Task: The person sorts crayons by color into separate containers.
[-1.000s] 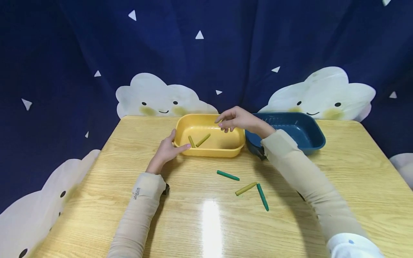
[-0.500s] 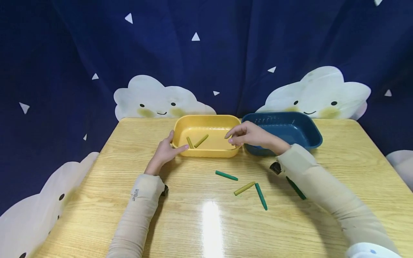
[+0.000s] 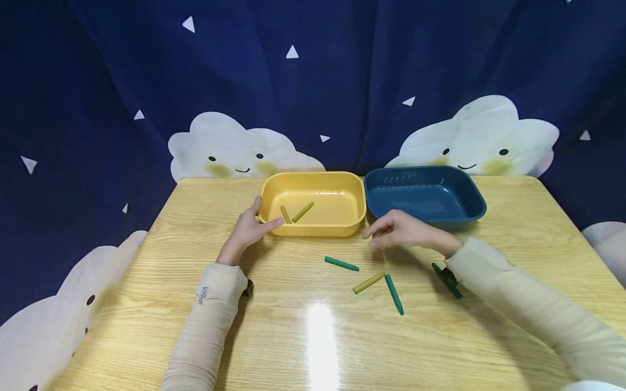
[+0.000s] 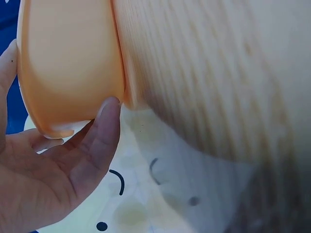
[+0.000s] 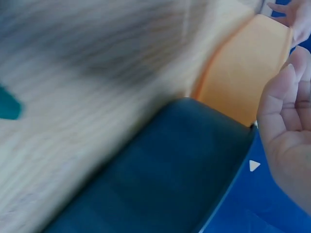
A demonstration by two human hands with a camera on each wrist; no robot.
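Note:
At its left end, the yellow plastic bin (image 3: 315, 231) is gripped by my left hand (image 3: 246, 228), thumb over the front rim and fingers around the side. Two olive-yellow crayons (image 3: 303, 212) lie inside that bin. My right hand (image 3: 403, 229) hovers in front of the blue bin (image 3: 425, 201), fingers loosely bent with nothing between them. Below it on the table lie a green crayon (image 3: 342, 264), an olive-yellow crayon (image 3: 369, 283) and a second green crayon (image 3: 394, 295), the last two nearly end to end. Another green crayon (image 3: 454, 291) lies partly hidden under the right wrist's camera.
Both bins stand side by side at the far edge of the wooden table (image 3: 274, 336). Behind them hangs a dark blue curtain (image 3: 332, 70) printed with white clouds and triangles. Small black wrist cameras sit under both sleeves.
My right hand has drawn back from over the yellow bin, moving right and toward me to just before the blue bin. The left hand keeps its hold on the yellow bin.

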